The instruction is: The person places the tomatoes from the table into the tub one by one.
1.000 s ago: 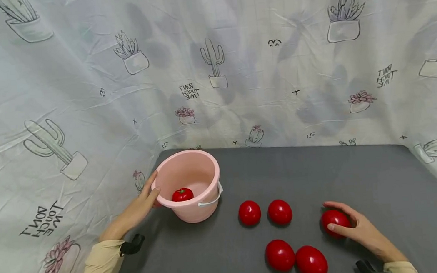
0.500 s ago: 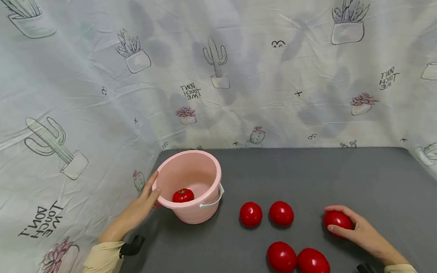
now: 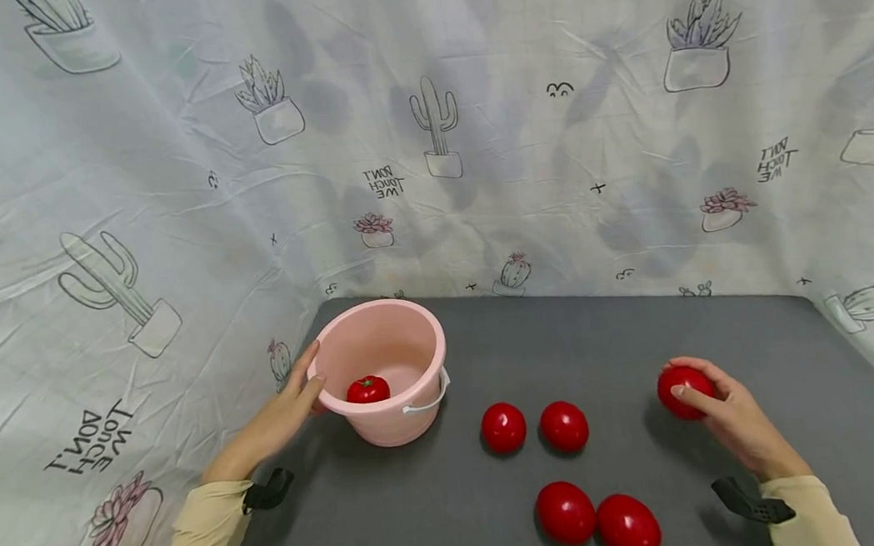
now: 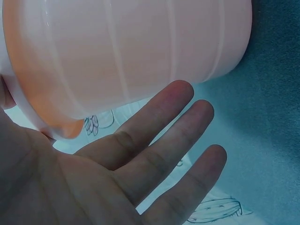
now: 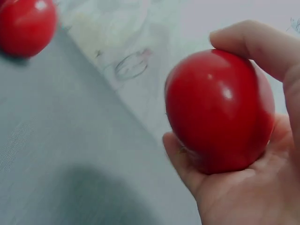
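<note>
My right hand (image 3: 743, 425) holds a glossy red tomato (image 3: 683, 391) above the grey table, thumb on one side and fingers round the other. In the right wrist view, this tomato (image 5: 218, 110) sits between thumb and fingers against the palm. My left hand (image 3: 284, 420) holds the near left rim of a pink bucket (image 3: 397, 426), thumb over the edge. The left wrist view shows three fingers (image 4: 161, 140) stretched out beneath the bucket's ribbed side (image 4: 140, 47). Inside the bucket lies one tomato (image 3: 367, 389) with a green calyx.
Two tomatoes, a left one (image 3: 503, 428) and a right one (image 3: 564, 426), lie right of the bucket. Nearer the front, another pair, one tomato (image 3: 565, 513) and its neighbour (image 3: 629, 527), lie side by side. A white cactus-print cloth (image 3: 519, 134) hangs around the grey table (image 3: 636, 336).
My right hand has closed round the tomato and lifted it off the table, slightly to the right. The left hand stays at the bucket's rim.
</note>
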The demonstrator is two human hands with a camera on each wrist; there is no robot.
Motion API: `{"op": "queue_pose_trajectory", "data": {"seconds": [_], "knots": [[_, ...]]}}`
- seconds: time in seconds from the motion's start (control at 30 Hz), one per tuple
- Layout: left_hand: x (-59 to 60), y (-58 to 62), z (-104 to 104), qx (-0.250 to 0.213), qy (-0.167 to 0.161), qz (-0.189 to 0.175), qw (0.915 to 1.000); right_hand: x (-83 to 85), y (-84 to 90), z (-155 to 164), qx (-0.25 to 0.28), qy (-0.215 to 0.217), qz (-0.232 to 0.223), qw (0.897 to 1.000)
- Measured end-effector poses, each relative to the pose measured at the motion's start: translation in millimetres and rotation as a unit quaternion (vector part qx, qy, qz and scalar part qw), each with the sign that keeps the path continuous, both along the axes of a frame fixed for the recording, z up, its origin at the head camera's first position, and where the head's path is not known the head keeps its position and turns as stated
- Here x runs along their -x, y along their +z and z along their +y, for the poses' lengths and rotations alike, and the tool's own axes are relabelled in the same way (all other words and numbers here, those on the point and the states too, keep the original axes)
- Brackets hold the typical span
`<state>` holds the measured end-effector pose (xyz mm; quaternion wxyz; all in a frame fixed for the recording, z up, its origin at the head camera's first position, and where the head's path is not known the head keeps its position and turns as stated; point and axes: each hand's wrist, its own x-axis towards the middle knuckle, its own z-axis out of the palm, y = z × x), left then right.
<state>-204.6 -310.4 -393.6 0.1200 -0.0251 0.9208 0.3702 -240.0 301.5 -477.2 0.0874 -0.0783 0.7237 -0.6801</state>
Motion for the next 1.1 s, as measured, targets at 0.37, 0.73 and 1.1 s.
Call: {"op": "queue_pose_trajectory", "data": {"seconds": [0.37,0.73,1.1], "knots": [[-1.2,0.9,-2,-0.01,-0.005,0.009,0.9999,36.9,35.1,-29,0.144,0.042,0.068,0.986],[-3.4,-1.5,0,-0.008,0.003,0.007,0.9999,69.0,73.0,-57,0.207,0.034,0.056,0.976],[-3.0,-2.7,-3,-0.003,0.006,0.015,0.9999,96.6,121.9,-98,0.225,0.053,0.074,0.97]]}}
